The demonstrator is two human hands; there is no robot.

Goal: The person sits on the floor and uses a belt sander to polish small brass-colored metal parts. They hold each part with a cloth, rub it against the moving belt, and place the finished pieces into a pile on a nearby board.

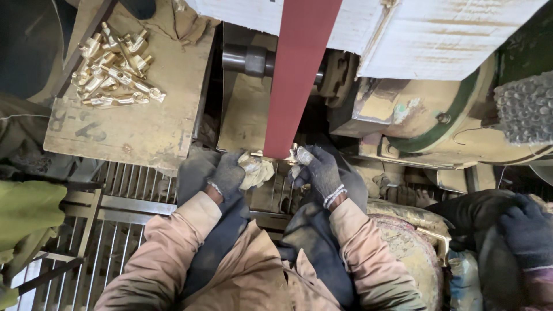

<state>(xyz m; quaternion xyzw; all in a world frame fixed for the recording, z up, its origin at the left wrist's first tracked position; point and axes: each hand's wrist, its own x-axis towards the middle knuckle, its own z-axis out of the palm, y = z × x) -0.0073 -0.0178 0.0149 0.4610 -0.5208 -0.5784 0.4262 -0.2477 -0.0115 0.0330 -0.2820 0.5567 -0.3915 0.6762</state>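
Close in, just above the person's pink sleeves and dark apron, the two gloved hands meet at the lower end of a red abrasive belt (299,75). The left hand (227,175) has its fingers curled tight around a pale, grimy rag (258,171), and the right hand (321,170) is closed the same way on the other side. Between them they pinch a small brass fitting (291,154), pressed to the belt's face where it comes down (only a glint of metal shows, the rest is hidden by gloves and cloth). The step in hand looks like grinding or polishing this one piece. The next move, by my judgement, calls for a steady two-handed grip while turning the piece to a fresh face, with fingertips and rag kept clear of the belt.

Beyond the left hand, a metal grate (124,190) lies below a worn wooden board (138,129) that carries a heap of brass fittings (115,66). Farther back, the belt runs past a dark shaft (247,59) and a dusty motor housing (438,115). At the right edge is another person's gloved hand (527,230).
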